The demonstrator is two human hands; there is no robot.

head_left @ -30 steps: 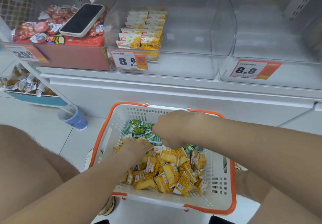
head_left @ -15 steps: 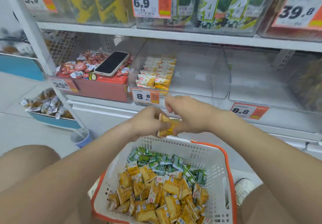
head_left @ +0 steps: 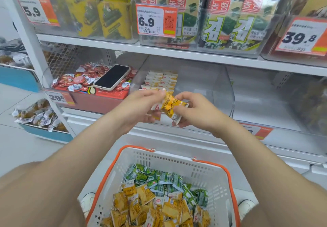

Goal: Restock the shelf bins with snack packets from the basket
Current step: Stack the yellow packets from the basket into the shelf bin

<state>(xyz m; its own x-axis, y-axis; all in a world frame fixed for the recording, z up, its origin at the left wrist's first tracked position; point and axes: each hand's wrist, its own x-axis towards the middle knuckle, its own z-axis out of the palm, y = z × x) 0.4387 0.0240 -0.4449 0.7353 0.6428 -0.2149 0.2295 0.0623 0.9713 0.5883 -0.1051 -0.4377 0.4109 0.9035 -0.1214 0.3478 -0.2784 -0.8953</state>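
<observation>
Red snack cups (head_left: 74,81) at the left are topped by a phone (head_left: 113,77). Yellow snack packets (head_left: 168,104) are pinched by the left hand (head_left: 139,108) and the right hand (head_left: 196,111), in front of the clear bin (head_left: 203,85), above the basket (head_left: 159,161).

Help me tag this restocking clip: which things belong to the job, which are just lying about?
Job: left hand, right hand, held yellow packets, basket, clear bin.
Lying about: phone, red snacks, seaweed packs.
</observation>
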